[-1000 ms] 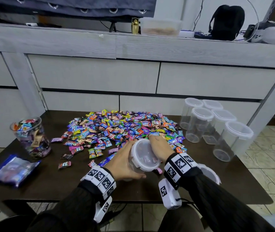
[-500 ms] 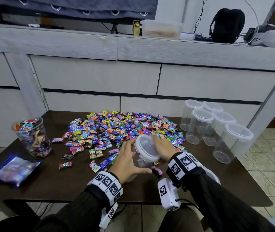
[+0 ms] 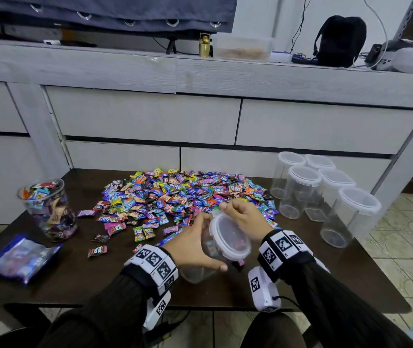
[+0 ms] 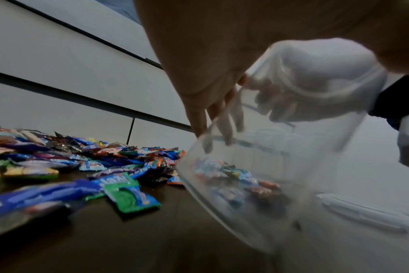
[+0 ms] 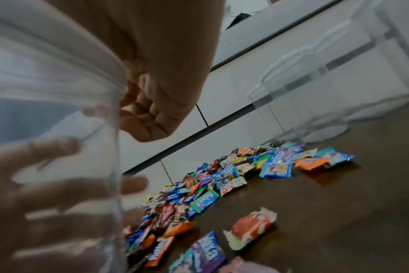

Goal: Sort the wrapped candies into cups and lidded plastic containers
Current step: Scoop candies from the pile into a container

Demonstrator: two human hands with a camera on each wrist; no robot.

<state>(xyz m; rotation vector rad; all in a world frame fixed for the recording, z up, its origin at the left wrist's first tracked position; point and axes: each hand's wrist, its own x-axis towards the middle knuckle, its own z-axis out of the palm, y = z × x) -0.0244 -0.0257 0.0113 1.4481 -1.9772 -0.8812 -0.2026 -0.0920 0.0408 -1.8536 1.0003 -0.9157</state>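
A clear plastic container [image 3: 206, 259] with a few candies inside is tilted toward me over the table's front edge. My left hand [image 3: 192, 244] grips its body from the left, thumb underneath. My right hand [image 3: 240, 216] curls its fingers over the far rim of the white lid [image 3: 229, 238]. In the left wrist view the container [image 4: 257, 175] is blurred and the candies lie at its bottom. In the right wrist view my right hand's fingers [image 5: 149, 105] pinch the lid's edge [image 5: 58, 70]. A wide pile of wrapped candies [image 3: 180, 194] covers the table's middle.
A clear cup [image 3: 48, 209] full of candies stands at the left, with a blue bag [image 3: 17, 257] in front of it. Several empty lidded containers [image 3: 303, 189] stand at the right. A loose white lid [image 4: 367, 216] lies by my right wrist. Grey drawers [image 3: 150, 116] rise behind the dark table [image 3: 87, 285].
Both hands have kept hold of the container and tipped it further toward me. My right hand's fingers have moved up onto the far rim of the lid.
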